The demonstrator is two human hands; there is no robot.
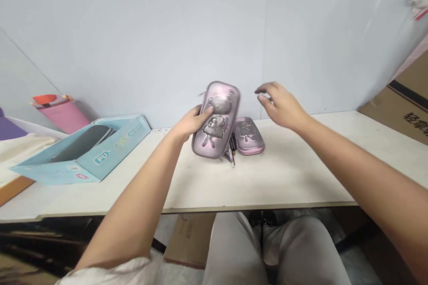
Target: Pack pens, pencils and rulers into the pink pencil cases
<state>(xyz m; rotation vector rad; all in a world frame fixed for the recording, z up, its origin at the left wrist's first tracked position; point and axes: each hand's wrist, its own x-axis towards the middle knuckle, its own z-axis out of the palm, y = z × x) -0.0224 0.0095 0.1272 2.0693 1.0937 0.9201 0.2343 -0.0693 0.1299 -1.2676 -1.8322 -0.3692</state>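
Observation:
Held up and tilted over the white table is a shiny pink pencil case [216, 120] with an embossed cartoon figure. My left hand [194, 122] grips it along its left edge, thumb on the front. Behind and to the right, a second pink pencil case [249, 136] of the same look lies on the table. Several pens [232, 148] lie beside it, partly hidden by the raised case. My right hand [279, 102] hovers above and right of the lying case, fingers bent and apart, with nothing visible in them.
A light blue box [117, 147] holding a dark case [85, 140] stands on the left of the white table [284, 182]. Behind it is a pink item with an orange top [62, 111]. A cardboard box [401, 93] stands at right. A grey wall [167, 31] rises behind.

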